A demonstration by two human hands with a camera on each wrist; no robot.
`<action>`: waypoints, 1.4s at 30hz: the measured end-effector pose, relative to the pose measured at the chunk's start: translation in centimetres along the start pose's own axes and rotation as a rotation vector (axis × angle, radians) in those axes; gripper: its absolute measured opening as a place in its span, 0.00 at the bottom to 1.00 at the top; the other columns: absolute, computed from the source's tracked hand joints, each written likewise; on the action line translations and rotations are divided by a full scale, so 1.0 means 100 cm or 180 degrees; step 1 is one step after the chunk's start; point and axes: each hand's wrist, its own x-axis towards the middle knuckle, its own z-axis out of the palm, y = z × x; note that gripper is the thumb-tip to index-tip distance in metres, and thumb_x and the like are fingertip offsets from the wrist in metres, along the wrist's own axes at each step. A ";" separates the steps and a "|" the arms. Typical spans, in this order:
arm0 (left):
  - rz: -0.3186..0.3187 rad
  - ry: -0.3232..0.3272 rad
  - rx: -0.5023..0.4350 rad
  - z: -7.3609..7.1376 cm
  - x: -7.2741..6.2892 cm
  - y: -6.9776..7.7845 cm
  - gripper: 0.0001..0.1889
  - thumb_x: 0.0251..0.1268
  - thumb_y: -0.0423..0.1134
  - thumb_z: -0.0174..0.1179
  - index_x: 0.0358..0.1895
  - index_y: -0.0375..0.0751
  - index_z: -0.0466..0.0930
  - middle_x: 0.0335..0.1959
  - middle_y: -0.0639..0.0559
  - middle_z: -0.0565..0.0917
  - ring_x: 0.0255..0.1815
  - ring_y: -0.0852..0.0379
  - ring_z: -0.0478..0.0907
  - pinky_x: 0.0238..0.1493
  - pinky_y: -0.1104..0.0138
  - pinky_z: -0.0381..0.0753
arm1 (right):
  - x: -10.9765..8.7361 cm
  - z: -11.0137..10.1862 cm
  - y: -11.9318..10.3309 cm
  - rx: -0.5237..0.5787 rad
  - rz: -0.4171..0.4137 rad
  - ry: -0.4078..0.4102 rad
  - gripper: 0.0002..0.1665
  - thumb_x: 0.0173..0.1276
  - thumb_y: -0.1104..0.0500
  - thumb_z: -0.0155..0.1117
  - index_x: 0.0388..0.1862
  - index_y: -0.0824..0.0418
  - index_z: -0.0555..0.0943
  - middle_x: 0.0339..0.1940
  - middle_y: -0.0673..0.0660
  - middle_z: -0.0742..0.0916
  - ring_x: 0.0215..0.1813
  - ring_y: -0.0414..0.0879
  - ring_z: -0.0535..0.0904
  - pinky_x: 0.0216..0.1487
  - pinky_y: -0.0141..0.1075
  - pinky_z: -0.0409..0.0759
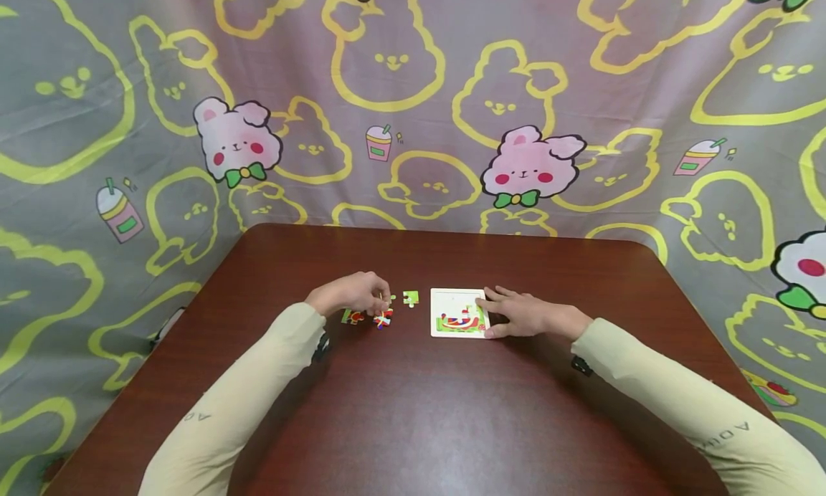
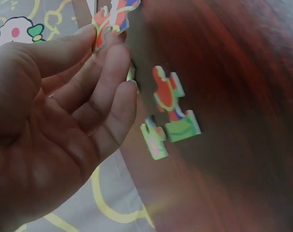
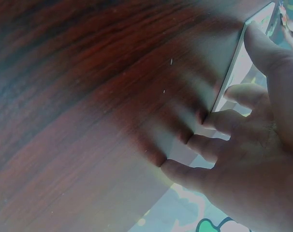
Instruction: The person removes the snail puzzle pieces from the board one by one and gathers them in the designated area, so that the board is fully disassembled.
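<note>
My left hand [image 1: 360,294] pinches a red, white and blue jigsaw piece [image 2: 104,29] between thumb and fingertips, just above the table. Close beneath that hand lie loose jigsaw pieces [image 2: 183,128] in green and red, partly hidden by it in the head view. Another green piece [image 1: 411,297] lies between the hand and the square puzzle board [image 1: 434,315]. This white-rimmed board carries a partly filled picture in its lower half. My right hand [image 1: 521,315] rests at the board's right edge, fingers spread, with thumb and index finger touching the rim.
The brown table [image 1: 426,410] stretches out on all sides of the board. A patterned curtain [image 1: 413,130] hangs behind the table and along both sides.
</note>
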 end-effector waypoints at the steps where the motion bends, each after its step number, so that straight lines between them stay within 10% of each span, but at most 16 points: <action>1: -0.0012 -0.0008 0.0014 0.001 0.000 -0.002 0.03 0.67 0.35 0.59 0.35 0.42 0.81 0.25 0.52 0.83 0.26 0.59 0.77 0.26 0.71 0.72 | 0.000 0.000 0.000 0.0003 -0.0001 0.0001 0.47 0.68 0.33 0.56 0.78 0.54 0.57 0.80 0.66 0.55 0.80 0.68 0.46 0.68 0.69 0.56; 42: -0.0012 0.0297 0.0560 0.014 0.003 -0.006 0.06 0.63 0.39 0.66 0.30 0.45 0.80 0.26 0.57 0.79 0.25 0.61 0.73 0.28 0.71 0.71 | -0.001 0.001 0.000 0.0061 0.0013 0.0016 0.48 0.67 0.33 0.58 0.78 0.54 0.57 0.80 0.65 0.55 0.80 0.68 0.45 0.69 0.69 0.55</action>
